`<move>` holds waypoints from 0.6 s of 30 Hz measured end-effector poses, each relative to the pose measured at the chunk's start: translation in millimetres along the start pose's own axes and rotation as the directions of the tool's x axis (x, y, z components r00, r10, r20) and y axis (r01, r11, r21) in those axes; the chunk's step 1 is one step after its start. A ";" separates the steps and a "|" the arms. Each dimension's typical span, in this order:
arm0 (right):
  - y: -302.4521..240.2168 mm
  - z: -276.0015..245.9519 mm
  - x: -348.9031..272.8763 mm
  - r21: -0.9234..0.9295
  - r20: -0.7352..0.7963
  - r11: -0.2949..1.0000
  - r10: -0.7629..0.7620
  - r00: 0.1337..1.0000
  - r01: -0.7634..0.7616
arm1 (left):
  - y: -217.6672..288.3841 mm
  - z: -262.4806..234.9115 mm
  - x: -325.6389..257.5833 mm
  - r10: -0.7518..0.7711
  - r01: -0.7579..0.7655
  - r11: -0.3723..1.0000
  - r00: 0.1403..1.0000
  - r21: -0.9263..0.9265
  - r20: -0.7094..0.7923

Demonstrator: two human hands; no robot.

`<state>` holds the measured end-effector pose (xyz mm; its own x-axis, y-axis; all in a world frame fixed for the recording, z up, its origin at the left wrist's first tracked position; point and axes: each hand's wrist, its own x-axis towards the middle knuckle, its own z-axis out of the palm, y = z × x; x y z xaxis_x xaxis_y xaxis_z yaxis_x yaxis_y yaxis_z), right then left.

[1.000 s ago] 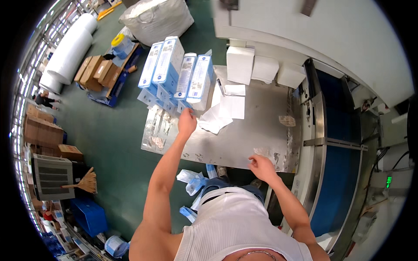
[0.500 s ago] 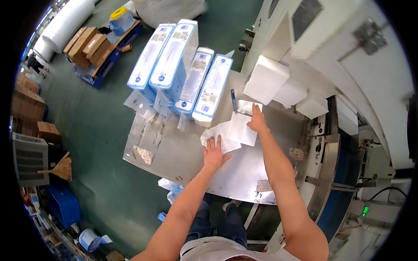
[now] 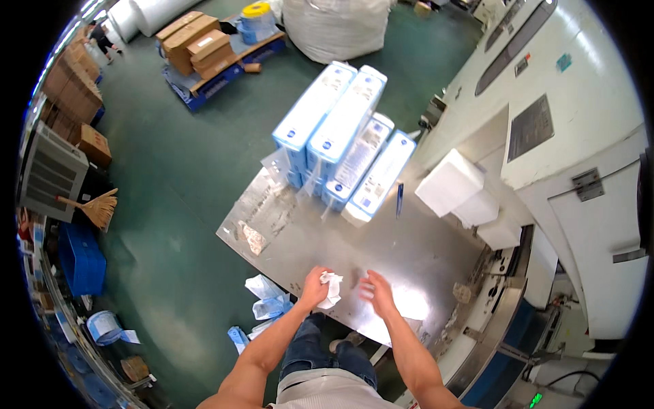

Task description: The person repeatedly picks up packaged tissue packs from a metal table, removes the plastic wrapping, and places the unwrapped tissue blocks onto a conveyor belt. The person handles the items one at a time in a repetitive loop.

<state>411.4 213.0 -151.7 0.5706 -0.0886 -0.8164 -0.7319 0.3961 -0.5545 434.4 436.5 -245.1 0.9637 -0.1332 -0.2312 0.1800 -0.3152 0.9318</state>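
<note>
Crumpled white tissue paper (image 3: 332,291) is bunched in my left hand (image 3: 313,288), whose fingers are closed on it near the front edge of the metal table (image 3: 320,238). A short way to the right, my right hand (image 3: 377,293) hovers over the tabletop with its fingers apart and slightly blurred. It holds nothing. Several tall blue-and-white plastic packs (image 3: 340,129) stand side by side toward the back of the table. A dark blue pen (image 3: 400,200) lies to the right of the packs.
White folded stacks (image 3: 449,183) rest by the pale machine (image 3: 579,116) on the right. Blue-and-white wrappers (image 3: 268,298) lie on the floor by the front edge. A broom (image 3: 100,206) and blue bin (image 3: 80,258) are at left; a pallet of cartons (image 3: 204,51) sits behind.
The white sheets that lay flat under my hands are gone from the tabletop; crumpled paper is now in my left hand. Both hands have drawn back toward my body, and the view has shifted.
</note>
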 end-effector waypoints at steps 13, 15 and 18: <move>3.5 99.4 -48.2 0.344 0.634 0.826 0.146 0.759 -0.447 | 178.9 -36.2 -60.1 -0.183 0.181 0.983 0.975 0.029 0.124; -8.7 112.9 -75.5 0.278 0.565 0.897 0.137 0.813 -0.344 | 173.9 -38.6 -63.9 0.002 -0.007 0.998 0.997 0.063 0.079; -6.5 118.5 -90.6 0.281 0.498 0.939 0.035 0.867 -0.200 | 176.3 -38.2 -61.7 0.002 0.004 0.942 1.000 0.334 -0.020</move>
<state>408.6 326.7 -55.0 0.6543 0.3921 -0.6466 -0.6960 0.6466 -0.3122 414.1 425.0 -55.9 0.9678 -0.1155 -0.2237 0.1080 -0.6119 0.7835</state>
